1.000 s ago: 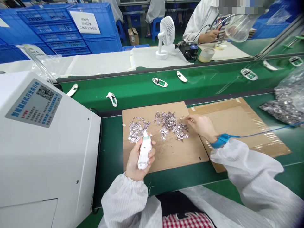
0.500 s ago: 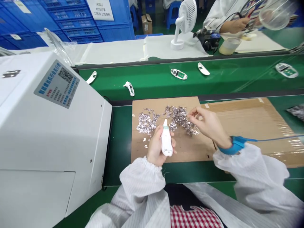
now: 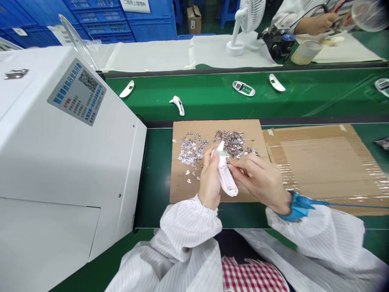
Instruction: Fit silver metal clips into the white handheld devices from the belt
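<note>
My left hand [image 3: 210, 178] is wrapped round a white ear thermometer [image 3: 226, 176], its narrow tip pointing up and away from me and a pale green ring below the tip. An open recess shows in its handle. My right hand [image 3: 258, 178], wearing a blue wrist strap [image 3: 296, 206], pinches a small metal contact against the thermometer's right side; the fingers mostly hide this piece. Behind my hands, a dense heap of small metal contacts [image 3: 234, 142] lies on a cardboard sheet [image 3: 185, 192]. A second, flatter spread of shiny contacts [image 3: 190, 151] is to its left.
A large white machine [image 3: 73, 162] stands at the left. Beyond the cardboard runs a green conveyor belt [image 3: 206, 97] with several white thermometer shells, one with a circuit board [image 3: 244, 88]. Taped cardboard [image 3: 328, 162] lies at right. Across the belt are a white fan [image 3: 240, 32] and a co-worker's hands [image 3: 319, 23].
My right hand has moved from the metal heap down and left to the thermometer's side. The left hand has tilted the thermometer, turning its open recess up. The view has shifted slightly.
</note>
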The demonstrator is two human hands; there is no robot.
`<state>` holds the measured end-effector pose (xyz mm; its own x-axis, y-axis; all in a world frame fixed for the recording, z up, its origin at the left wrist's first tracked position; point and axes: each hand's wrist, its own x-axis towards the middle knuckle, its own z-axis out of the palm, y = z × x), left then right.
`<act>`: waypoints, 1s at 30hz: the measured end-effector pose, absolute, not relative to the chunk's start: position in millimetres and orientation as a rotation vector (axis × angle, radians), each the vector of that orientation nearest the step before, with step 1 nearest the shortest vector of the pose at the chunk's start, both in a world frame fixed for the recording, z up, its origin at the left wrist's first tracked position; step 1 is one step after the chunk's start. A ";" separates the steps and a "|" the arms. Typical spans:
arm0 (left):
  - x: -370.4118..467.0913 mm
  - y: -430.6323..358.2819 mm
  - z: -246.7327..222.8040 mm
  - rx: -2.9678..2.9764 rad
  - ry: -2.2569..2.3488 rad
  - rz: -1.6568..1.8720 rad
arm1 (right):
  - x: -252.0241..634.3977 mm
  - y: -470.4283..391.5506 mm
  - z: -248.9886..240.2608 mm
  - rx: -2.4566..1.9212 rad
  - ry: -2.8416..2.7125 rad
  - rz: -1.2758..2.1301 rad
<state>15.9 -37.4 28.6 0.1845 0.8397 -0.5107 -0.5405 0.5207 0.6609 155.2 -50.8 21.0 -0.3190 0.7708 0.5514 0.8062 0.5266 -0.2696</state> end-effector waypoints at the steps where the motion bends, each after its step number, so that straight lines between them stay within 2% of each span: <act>1: 16.2 -37.6 28.2 0.376 0.976 1.012 | 155.8 -51.4 20.9 -1.265 -2.145 -0.109; 9: 18.1 -39.9 29.7 0.381 0.996 1.045 | 162.7 -55.2 12.6 -1.190 -2.179 -0.232; 22: 19.9 -43.9 22.6 0.462 0.896 1.068 | 161.2 -65.1 30.0 -1.153 -2.379 -0.213; 30: 14.8 -45.0 23.3 0.405 0.946 1.098 | 155.6 -62.6 24.1 -1.161 -2.282 -0.154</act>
<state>14.8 -45.0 23.3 0.1336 0.8861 -0.4439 -0.5700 0.4351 0.6970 155.6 -62.6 24.1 -0.4614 0.7075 0.5352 0.7731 0.6166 -0.1486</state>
